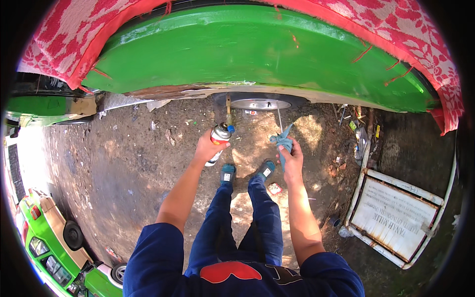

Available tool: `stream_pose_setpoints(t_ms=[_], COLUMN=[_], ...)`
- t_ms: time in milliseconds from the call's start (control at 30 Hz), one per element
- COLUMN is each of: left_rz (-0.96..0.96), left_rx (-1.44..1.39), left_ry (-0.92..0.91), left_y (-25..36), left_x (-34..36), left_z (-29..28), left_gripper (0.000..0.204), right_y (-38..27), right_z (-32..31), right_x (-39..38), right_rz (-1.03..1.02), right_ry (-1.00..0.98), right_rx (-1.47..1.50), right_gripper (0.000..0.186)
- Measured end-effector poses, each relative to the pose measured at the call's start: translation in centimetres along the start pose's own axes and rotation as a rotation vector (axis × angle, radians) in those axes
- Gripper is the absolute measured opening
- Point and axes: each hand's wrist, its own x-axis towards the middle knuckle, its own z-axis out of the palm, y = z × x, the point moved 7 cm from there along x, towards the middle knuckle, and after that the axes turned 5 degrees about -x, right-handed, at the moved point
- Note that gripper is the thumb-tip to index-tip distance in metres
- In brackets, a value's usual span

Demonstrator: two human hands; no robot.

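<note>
My left hand (208, 147) grips a white, red and black spray can (219, 134) with a small blue piece at its top. Behind it, a yellowish narrow object (228, 109) rises toward the car's lower edge; whether they touch I cannot tell. My right hand (292, 156) is wrapped round a light-blue rag (281, 142), with a thin metal rod (279, 116) extending above it toward the wheel (255, 103). Above both hands stretches a green car body panel (257, 49), with a pale, scraped lower strip.
A red-and-white patterned cloth (64, 44) drapes over the car's edge. Other green vehicles (59, 255) stand at left. A rusty white metal sign frame (391, 213) lies at right, beside scattered litter (358, 138) on the dirt ground (138, 163). My sandalled feet are below my hands.
</note>
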Motion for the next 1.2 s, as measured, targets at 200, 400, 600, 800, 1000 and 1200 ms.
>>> stream_pose_setpoints(t_ms=[200, 400, 600, 800, 1000, 1200], left_rz=[0.008, 0.005, 0.026, 0.008, 0.001, 0.049], left_rx=[-0.060, -0.004, -0.060, -0.034, -0.004, -0.004], left_ry=[-0.005, -0.002, 0.014, 0.014, 0.008, 0.004], left_y=[-0.1, 0.4, 0.8, 0.2, 0.3, 0.7], left_x=[0.9, 1.1, 1.2, 1.3, 1.1, 1.2], left_z=[-0.6, -0.5, -0.8, -1.4, -1.3, -0.4], left_gripper=[0.061, 0.060, 0.057, 0.058, 0.061, 0.057], right_y=[0.5, 0.7, 1.0, 1.6, 2.2, 2.2], right_z=[1.2, 1.0, 0.7, 0.9, 0.7, 0.5], right_x=[0.0, -0.2, -0.7, -0.7, -0.5, -0.7], right_rz=[-0.009, -0.006, 0.012, -0.003, 0.011, 0.015], right_ry=[-0.016, -0.004, 0.023, 0.009, 0.006, 0.016], right_rx=[0.011, 0.016, -0.006, 0.024, 0.032, 0.047], right_gripper=[0.042, 0.043, 0.044, 0.044, 0.044, 0.044])
